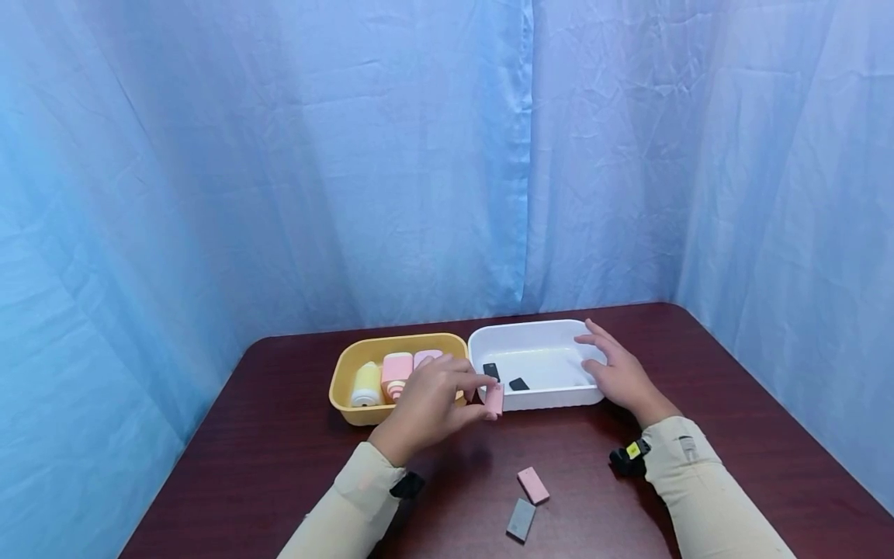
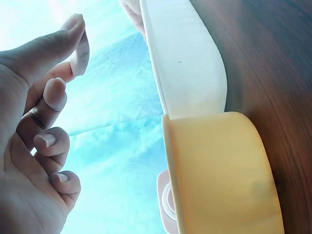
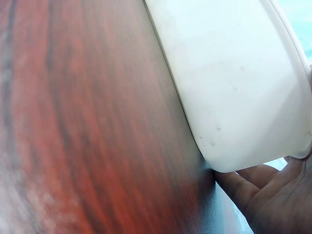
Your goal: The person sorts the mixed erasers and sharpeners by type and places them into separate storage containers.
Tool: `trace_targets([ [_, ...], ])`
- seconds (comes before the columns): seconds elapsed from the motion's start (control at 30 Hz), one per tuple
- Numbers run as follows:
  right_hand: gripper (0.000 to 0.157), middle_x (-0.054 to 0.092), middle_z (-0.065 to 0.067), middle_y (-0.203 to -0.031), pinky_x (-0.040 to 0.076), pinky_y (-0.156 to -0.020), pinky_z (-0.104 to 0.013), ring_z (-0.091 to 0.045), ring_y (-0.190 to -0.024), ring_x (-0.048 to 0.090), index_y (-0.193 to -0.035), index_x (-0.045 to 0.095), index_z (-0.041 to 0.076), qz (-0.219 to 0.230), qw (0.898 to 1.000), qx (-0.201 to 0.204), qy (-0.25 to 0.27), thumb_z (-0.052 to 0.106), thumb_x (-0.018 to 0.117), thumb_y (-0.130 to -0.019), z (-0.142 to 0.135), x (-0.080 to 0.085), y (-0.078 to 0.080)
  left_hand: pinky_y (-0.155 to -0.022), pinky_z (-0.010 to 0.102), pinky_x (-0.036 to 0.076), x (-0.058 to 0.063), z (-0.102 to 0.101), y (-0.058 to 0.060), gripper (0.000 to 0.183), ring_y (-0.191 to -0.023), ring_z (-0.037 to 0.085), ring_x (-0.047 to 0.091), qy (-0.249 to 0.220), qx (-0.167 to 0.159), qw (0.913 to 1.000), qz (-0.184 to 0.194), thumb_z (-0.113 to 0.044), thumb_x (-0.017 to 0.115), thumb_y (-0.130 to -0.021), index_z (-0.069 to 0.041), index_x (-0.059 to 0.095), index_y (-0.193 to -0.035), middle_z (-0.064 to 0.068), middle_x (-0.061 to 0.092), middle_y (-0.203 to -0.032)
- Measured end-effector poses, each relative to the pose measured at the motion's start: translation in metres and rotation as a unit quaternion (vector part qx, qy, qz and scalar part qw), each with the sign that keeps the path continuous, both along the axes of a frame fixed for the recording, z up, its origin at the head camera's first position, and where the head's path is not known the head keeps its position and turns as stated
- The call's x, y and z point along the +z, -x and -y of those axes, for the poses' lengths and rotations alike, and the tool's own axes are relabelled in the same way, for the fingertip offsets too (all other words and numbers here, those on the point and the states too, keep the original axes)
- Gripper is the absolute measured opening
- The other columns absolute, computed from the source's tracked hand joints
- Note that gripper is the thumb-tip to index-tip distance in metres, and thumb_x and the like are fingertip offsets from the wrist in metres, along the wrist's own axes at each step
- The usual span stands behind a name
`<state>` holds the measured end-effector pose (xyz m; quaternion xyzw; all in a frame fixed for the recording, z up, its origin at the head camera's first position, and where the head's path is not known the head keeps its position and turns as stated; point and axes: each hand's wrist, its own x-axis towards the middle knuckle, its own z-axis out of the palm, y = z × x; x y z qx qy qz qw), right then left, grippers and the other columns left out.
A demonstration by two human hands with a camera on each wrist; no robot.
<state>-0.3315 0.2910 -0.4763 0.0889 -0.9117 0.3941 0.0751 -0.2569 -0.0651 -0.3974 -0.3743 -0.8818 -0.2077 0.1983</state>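
My left hand (image 1: 436, 396) pinches a small pink rectangular block (image 1: 494, 400) between thumb and fingertips, just in front of the white bin's near left corner. In the left wrist view that pink block (image 2: 81, 56) is edge-on, and the other fingers curl loosely. My right hand (image 1: 621, 376) holds the right end of the white bin (image 1: 545, 400), some fingers reaching over its rim and others against the outside in the right wrist view. Two dark blocks, one upright (image 1: 491, 372) and one lower (image 1: 519, 384), are inside its left part.
Another pink block (image 1: 534, 485) and a grey block (image 1: 521, 520) lie on the dark red table (image 1: 447, 505). Left of the white bin stands a yellow bin (image 1: 342, 388) holding a yellow bottle (image 1: 366, 384) and pink items (image 1: 397, 366). Blue curtains (image 1: 419, 155) hang behind.
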Motion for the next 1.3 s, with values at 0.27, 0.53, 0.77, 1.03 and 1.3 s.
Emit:
trace_targets([
  [0.27,0.043,0.017,-0.01,-0.173,0.018,-0.12,-0.069,-0.04,-0.159,0.015,-0.145,0.054,0.003,0.0,1.0,0.002,0.002,0.008,0.052,-0.102,-0.002,0.0,0.001,-0.078,0.029,0.045,0.005,-0.009,0.005,0.037,-0.084,0.005,0.052,-0.01,0.028,0.9994,-0.017,-0.042,0.088,-0.082,-0.033,0.08,-0.117,-0.015,0.064,-0.082],
  [0.53,0.043,0.017,-0.009,-0.174,0.018,-0.121,-0.069,-0.04,-0.159,0.015,-0.145,0.054,0.005,0.003,1.0,0.001,0.004,0.009,0.052,-0.103,-0.002,0.0,0.0,-0.073,0.029,0.044,0.012,-0.015,0.011,0.041,-0.08,0.004,0.052,-0.017,0.039,0.9986,-0.032,-0.045,0.088,-0.081,-0.031,0.08,-0.118,-0.013,0.062,-0.08],
  [0.77,0.043,0.017,-0.009,-0.174,0.018,-0.12,-0.07,-0.04,-0.159,0.015,-0.146,0.054,0.003,0.003,1.0,0.004,0.007,0.007,0.052,-0.103,-0.003,0.001,0.0,-0.066,0.024,0.042,0.017,-0.018,0.017,0.043,-0.074,0.006,0.048,-0.033,0.043,0.9983,-0.02,-0.047,0.087,-0.081,-0.03,0.08,-0.119,-0.009,0.06,-0.077],
  [1.03,0.043,0.018,-0.009,-0.173,0.019,-0.12,-0.069,-0.04,-0.159,0.015,-0.145,0.055,0.005,0.004,1.0,0.001,0.007,0.009,0.053,-0.103,-0.002,0.0,0.0,-0.062,0.023,0.041,0.024,-0.022,0.029,0.042,-0.072,0.01,0.048,-0.091,0.043,0.9948,0.018,-0.044,0.087,-0.082,-0.024,0.08,-0.118,-0.001,0.059,-0.074],
  [1.3,0.043,0.02,-0.011,-0.173,0.02,-0.12,-0.068,-0.04,-0.158,0.016,-0.145,0.056,0.004,-0.003,1.0,0.004,0.01,0.007,0.054,-0.102,-0.001,0.0,0.0,-0.057,0.023,0.038,0.026,-0.02,0.034,0.043,-0.066,0.012,0.045,-0.132,0.062,0.9876,0.058,-0.039,0.089,-0.082,-0.023,0.079,-0.12,-0.003,0.053,-0.075],
])
